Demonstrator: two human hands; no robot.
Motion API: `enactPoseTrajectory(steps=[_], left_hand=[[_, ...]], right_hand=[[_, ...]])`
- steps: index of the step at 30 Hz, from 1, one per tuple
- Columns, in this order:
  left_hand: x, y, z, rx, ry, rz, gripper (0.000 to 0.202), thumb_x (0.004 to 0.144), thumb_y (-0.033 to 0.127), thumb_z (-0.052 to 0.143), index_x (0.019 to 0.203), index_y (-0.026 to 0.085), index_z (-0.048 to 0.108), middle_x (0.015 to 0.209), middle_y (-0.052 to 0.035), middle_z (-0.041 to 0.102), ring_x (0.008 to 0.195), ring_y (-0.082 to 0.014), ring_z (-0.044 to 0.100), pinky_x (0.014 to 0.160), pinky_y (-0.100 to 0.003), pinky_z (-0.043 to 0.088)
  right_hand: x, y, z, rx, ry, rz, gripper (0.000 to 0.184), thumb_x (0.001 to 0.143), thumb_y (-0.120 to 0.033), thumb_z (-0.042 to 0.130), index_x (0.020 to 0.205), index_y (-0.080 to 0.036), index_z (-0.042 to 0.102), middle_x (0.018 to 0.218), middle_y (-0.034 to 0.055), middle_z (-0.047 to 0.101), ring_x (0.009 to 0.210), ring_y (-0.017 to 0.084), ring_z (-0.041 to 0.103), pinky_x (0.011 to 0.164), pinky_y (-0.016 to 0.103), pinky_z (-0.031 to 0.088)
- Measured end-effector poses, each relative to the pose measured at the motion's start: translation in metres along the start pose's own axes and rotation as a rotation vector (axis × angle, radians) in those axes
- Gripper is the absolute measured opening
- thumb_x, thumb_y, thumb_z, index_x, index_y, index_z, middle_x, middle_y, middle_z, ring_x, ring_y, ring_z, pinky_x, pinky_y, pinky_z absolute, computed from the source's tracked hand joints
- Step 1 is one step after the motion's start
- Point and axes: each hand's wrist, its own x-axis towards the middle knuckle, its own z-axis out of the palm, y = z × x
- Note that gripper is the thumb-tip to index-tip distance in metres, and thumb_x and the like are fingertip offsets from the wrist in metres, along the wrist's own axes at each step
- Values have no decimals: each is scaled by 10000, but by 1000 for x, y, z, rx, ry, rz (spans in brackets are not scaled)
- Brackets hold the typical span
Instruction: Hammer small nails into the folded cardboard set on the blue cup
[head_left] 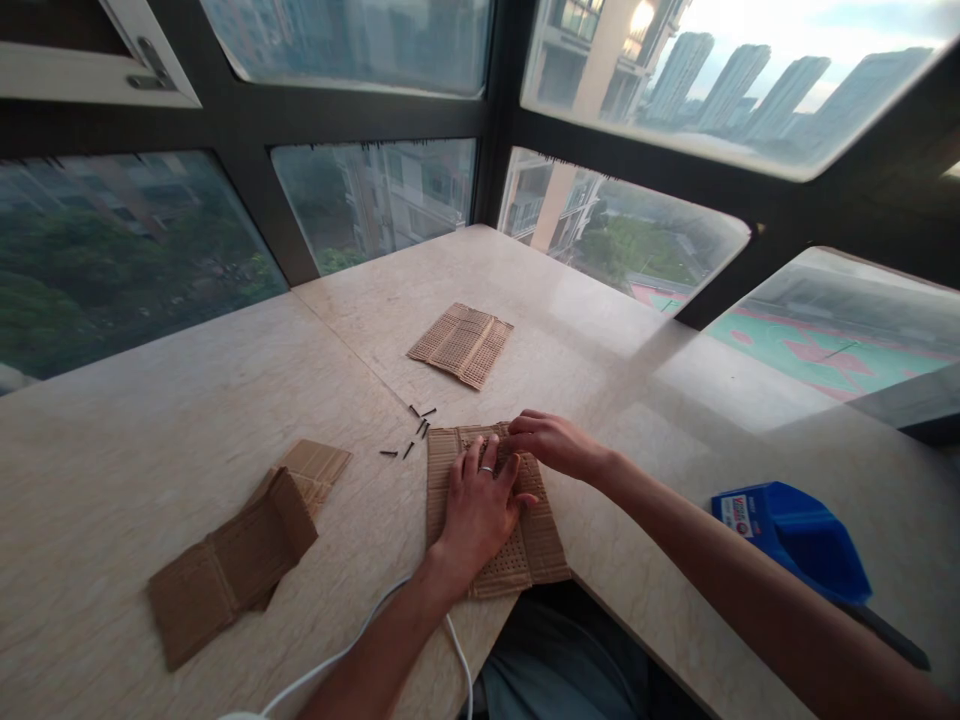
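A flat piece of perforated cardboard lies at the table's near edge. My left hand rests flat on it with fingers spread, a ring on one finger. My right hand sits at the cardboard's far edge with fingers curled together in a pinch; what they hold is too small to make out. Several small dark nails lie scattered on the table just beyond the cardboard's far left corner.
A second perforated cardboard piece lies farther back. Folded plain cardboard sits at the left. A blue plastic bin stands at the right. A white cable runs along my left arm. Windows surround the marble table.
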Motion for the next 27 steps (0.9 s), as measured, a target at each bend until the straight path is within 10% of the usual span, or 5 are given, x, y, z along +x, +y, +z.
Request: enactPoseTrajectory(steps=[7,18,27], left_hand=[[-1,0,2,18,-2,3,598,853,513,636,1369,230,531,1441,-163,499,1343,-379,405,1065,-560,371],[-1,1,-3,56,-42,-21,529,911,520,541,1372,263,510,1439,-162,481,1370,-352,380,1013,-563,390],[1,1,-2,47,-127,0,507,946,520,465,1360,229,495,1529,-173,400,1426,-360,309,1021,-609,349]], right_hand=[[10,-5,8,-70,21,159,118,946,-204,591,913,-155,693,791,61,646,676,160,581,584,253,406],[7,-12,0,-134,-124,25,162,947,-105,546,865,-140,681,826,68,658,709,160,564,597,258,383],[11,-12,3,-5,25,183,110,910,-128,620,820,-141,681,745,46,664,612,132,563,555,240,346]])
